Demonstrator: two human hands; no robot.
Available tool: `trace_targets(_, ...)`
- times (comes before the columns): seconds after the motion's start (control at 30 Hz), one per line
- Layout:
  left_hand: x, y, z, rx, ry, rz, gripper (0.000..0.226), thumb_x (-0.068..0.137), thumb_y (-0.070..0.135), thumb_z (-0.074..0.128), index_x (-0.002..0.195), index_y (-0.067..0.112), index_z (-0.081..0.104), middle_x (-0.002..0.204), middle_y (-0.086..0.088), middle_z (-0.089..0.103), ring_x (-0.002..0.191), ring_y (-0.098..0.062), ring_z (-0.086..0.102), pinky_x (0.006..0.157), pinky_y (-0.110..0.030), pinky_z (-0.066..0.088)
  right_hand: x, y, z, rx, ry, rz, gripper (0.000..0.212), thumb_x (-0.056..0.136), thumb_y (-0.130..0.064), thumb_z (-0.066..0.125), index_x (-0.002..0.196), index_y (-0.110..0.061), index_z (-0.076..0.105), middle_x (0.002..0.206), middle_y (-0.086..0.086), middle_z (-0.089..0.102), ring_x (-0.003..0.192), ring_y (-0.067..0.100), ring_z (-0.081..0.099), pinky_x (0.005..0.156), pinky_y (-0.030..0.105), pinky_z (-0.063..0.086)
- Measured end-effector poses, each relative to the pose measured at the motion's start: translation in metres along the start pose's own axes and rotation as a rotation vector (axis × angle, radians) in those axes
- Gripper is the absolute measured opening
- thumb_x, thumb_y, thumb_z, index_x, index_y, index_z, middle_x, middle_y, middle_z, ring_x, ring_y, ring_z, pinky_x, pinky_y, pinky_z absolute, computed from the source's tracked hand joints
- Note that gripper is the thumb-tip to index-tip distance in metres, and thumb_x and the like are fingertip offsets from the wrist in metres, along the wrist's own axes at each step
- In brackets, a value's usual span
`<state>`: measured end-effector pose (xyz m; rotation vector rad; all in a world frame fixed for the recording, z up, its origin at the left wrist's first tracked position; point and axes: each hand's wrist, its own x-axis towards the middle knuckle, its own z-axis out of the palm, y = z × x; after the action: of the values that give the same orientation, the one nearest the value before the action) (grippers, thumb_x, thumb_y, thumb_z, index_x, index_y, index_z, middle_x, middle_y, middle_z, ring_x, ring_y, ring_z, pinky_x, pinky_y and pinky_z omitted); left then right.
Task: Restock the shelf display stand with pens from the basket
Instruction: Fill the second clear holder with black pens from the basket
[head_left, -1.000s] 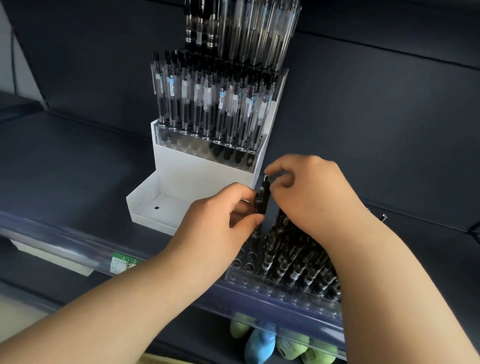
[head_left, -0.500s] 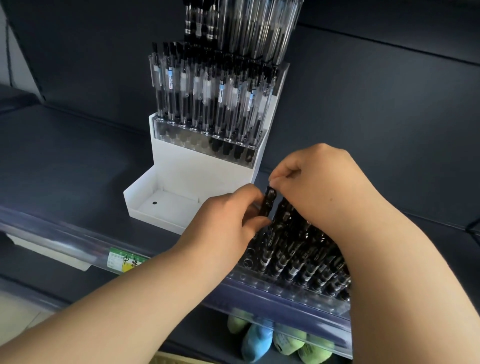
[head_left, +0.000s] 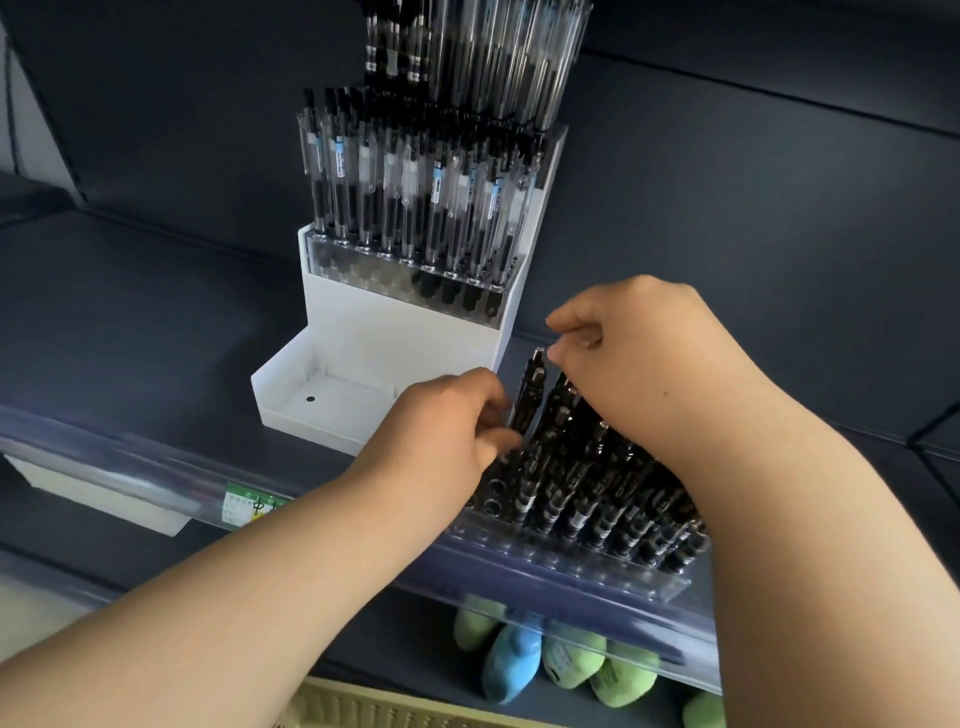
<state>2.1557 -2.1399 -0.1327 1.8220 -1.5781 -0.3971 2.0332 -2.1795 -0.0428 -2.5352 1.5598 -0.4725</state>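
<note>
- Change: half a second ago my right hand (head_left: 649, 364) pinched the top end of the slim black pen (head_left: 530, 392). Now that pinch is off the tip, or nearly.
- The right hand's fingers are curled, with one fingertip just beside the pen's top. I cannot tell whether it touches, or whether the hand holds anything.
- My left hand (head_left: 441, 431) pinches the pen's lower barrel between thumb and fingers, so it alone carries and steers the pen.
- Location: the pen is at the back left corner of the clear plastic rack (head_left: 571, 569) on the shelf edge, just beside the other black pens (head_left: 597, 483) standing there and close to the white tiered plastic stand (head_left: 384, 338).
- My read: the pen is being seated in a hole. I cannot see its lower end behind the left hand, so whether it is seated is unknown. Empty holes show at the rack's front, so restocking isn't finished.
- Axis: long axis steep, near upright. The top end points up and leans slightly right and away from me, and the lower end points down toward the rack, roughly parallel to its neighbours.
</note>
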Motion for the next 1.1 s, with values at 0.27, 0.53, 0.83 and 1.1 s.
trace_targets(0.27, -0.022, 0.007, -0.038, 0.330, 0.008, 0.207, 0.043, 0.093, 0.041, 0.049, 0.132, 0.026, 0.042, 0.113, 0.004, 0.058, 0.099, -0.019, 0.057, 0.083, -0.035, 0.049, -0.043, -0.023, -0.020, -0.094, 0.195, -0.222, 0.039, 0.088, -0.018, 0.058, 0.126, -0.026, 0.053, 0.106, -0.004, 0.063, 0.102, 0.022, 0.055, 0.089, 0.038, 0.045)
trace_targets(0.53, -0.079, -0.006, -0.037, 0.333, -0.299, 0.018, 0.005, 0.088, 0.025, 0.057, 0.085, 0.029, 0.059, 0.086, 0.005, 0.062, 0.089, -0.019, 0.061, 0.083, -0.030, 0.050, -0.140, -0.019, 0.068, 0.260, 0.287, -0.140, 0.015, 0.085, -0.013, 0.052, 0.098, -0.013, 0.059, 0.088, 0.000, 0.058, 0.075, 0.022, 0.056, 0.062, 0.037, 0.049)
trace_targets(0.83, -0.157, -0.058, 0.074, 0.366, -0.781, -0.175, 0.024, 0.090, 0.017, 0.052, 0.107, 0.022, 0.066, 0.114, -0.002, 0.065, 0.103, -0.021, 0.061, 0.091, -0.024, 0.046, -0.251, 0.022, 0.219, 0.308, -0.459, 0.812, 0.032, 0.092, -0.013, 0.043, 0.121, -0.018, 0.055, 0.128, 0.006, 0.051, 0.118, 0.022, 0.051, 0.100, 0.023, 0.037)
trace_targets(1.1, -0.165, -0.089, 0.136, 0.224, -0.725, -0.463, 0.031, 0.090, 0.013, 0.053, 0.119, 0.020, 0.063, 0.125, -0.003, 0.060, 0.115, -0.023, 0.056, 0.098, -0.026, 0.042, -0.219, 0.032, 0.234, 0.340, -0.515, 0.873, 0.044, 0.090, -0.009, 0.045, 0.133, -0.013, 0.047, 0.136, 0.010, 0.042, 0.125, 0.026, 0.044, 0.108, 0.029, 0.033)
